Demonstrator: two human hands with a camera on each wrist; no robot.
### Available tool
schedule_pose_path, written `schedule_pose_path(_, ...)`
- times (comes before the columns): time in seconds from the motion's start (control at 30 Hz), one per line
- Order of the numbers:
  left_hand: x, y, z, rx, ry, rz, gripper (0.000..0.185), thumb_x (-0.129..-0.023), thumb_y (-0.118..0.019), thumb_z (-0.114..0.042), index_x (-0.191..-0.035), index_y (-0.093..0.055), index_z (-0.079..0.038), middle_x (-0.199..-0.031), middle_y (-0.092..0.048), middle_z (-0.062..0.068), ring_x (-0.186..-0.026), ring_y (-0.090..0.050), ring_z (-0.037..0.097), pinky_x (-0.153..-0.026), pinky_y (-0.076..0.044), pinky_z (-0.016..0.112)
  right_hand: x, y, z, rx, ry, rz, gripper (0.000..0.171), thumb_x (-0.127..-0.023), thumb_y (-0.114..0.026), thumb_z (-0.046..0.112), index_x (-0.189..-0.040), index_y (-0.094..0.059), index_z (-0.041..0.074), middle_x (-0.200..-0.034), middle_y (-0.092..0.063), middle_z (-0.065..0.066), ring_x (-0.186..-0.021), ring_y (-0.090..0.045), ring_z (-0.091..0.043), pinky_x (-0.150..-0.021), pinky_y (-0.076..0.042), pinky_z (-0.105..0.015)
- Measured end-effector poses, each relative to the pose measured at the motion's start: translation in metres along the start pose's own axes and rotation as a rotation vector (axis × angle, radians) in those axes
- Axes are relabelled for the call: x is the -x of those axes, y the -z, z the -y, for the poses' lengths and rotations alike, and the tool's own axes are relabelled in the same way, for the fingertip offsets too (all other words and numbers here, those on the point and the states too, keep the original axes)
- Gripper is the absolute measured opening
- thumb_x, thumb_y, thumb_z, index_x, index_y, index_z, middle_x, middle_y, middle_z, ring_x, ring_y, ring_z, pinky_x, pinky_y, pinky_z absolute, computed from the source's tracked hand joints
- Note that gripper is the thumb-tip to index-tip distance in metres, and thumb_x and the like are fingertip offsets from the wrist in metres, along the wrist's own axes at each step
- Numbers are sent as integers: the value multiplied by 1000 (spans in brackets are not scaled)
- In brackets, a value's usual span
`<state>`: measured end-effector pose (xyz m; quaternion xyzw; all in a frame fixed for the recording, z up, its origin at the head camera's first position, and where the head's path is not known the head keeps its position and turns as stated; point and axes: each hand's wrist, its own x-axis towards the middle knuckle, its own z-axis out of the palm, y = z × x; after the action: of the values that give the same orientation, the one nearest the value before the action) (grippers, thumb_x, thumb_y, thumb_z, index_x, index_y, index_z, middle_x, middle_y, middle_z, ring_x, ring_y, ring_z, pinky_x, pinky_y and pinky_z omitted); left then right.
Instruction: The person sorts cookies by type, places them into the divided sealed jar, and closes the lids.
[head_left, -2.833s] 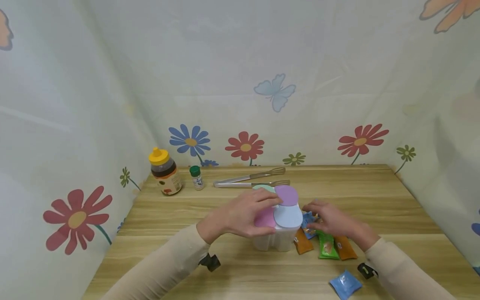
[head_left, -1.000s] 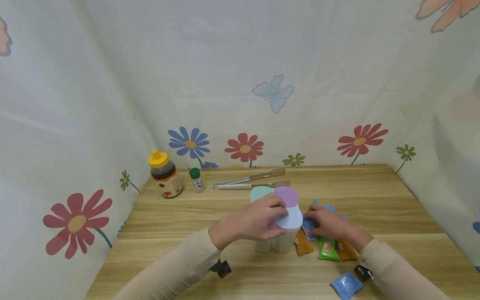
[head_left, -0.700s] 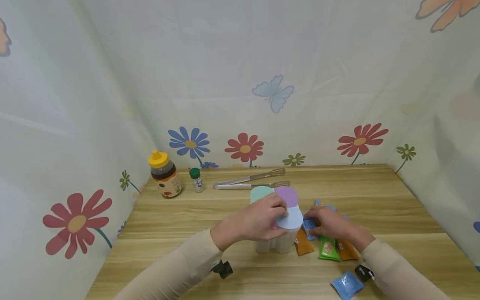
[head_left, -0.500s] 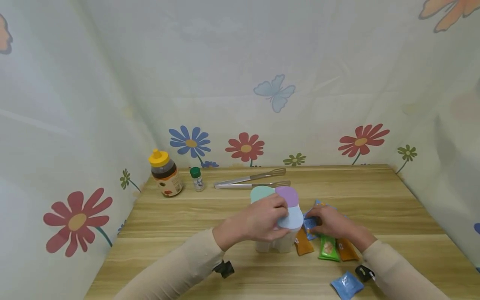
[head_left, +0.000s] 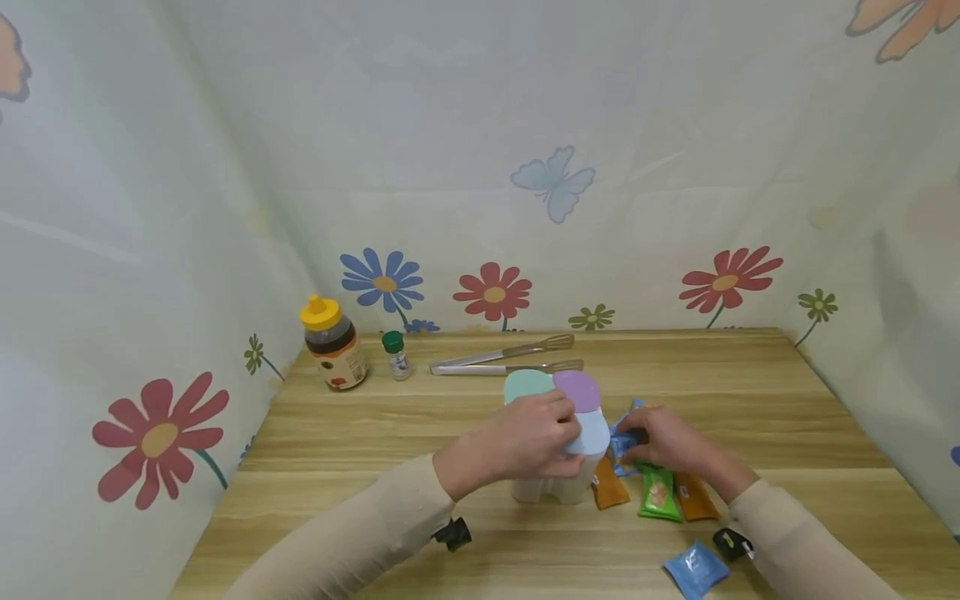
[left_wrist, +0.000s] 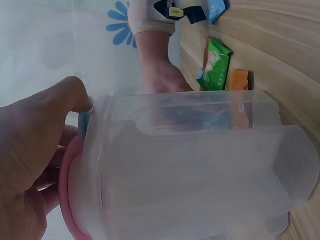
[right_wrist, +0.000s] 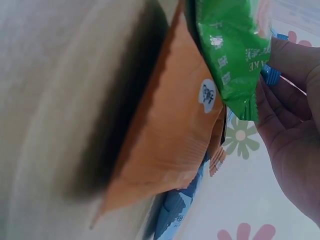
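A clear plastic storage container (head_left: 567,492) with green, purple, pink and light blue lids stands upright on the table. My left hand (head_left: 517,442) lies over its top, fingers curled, and grips the light blue lid (head_left: 594,433) by its edge. In the left wrist view the thumb presses at a bluish lid edge (left_wrist: 84,121), beside the pink lid (left_wrist: 75,192); the fingertips are partly hidden. Right of the container, my right hand (head_left: 675,442) pinches a blue snack packet (head_left: 622,450). Most of that packet is hidden in the right wrist view, behind a green packet (right_wrist: 235,55).
Orange packets (head_left: 611,487) and the green one lie around the right hand, and another blue packet (head_left: 696,569) lies nearer the front. Behind are tongs (head_left: 510,356), a green-capped shaker (head_left: 396,357) and a yellow-lidded jar (head_left: 333,343). Flowered curtain walls enclose the table.
My left hand has moved right from the pink lid to the light blue one, its fingers now more curled. The right hand has stayed at the packets, shifting slightly right.
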<state>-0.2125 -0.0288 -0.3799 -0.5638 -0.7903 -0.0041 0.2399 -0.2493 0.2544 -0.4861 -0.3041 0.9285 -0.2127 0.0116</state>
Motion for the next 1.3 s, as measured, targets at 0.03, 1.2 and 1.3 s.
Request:
schedule_pose_path(0.03, 0, -1, 0, -16, -3, -8, 29, -85, -65, -44, -82, -72, -16, -81, -61, -6, -74, -49, 8, -61, -42, 14, 1, 1, 0, -2, -6, -1, 28, -76, -82, 18, -100, -72, 8, -93, -70, 3, -82, -62, -6, -69, -53, -23)
schedule_pose_path(1.2, -3, 3, 7, 130, 52, -17, 17, -87, -67, -30, -79, -71, -15, -67, -51, -7, -60, -41, 4, -55, -30, 14, 21, 28, 6, -89, 1, -156, 11, -84, -74, 8, -95, -73, 12, -90, -72, 3, -76, -61, -3, -66, -54, -24)
schedule_pose_path(1.3, -4, 3, 7, 166, 73, -4, 16, -88, -67, -28, -83, -72, -14, -68, -55, -6, -61, -45, 5, -57, -33, 14, 22, 30, 7, -97, -15, -169, 12, -84, -74, 9, -95, -73, 13, -89, -71, 4, -76, -61, -2, -66, -54, -24)
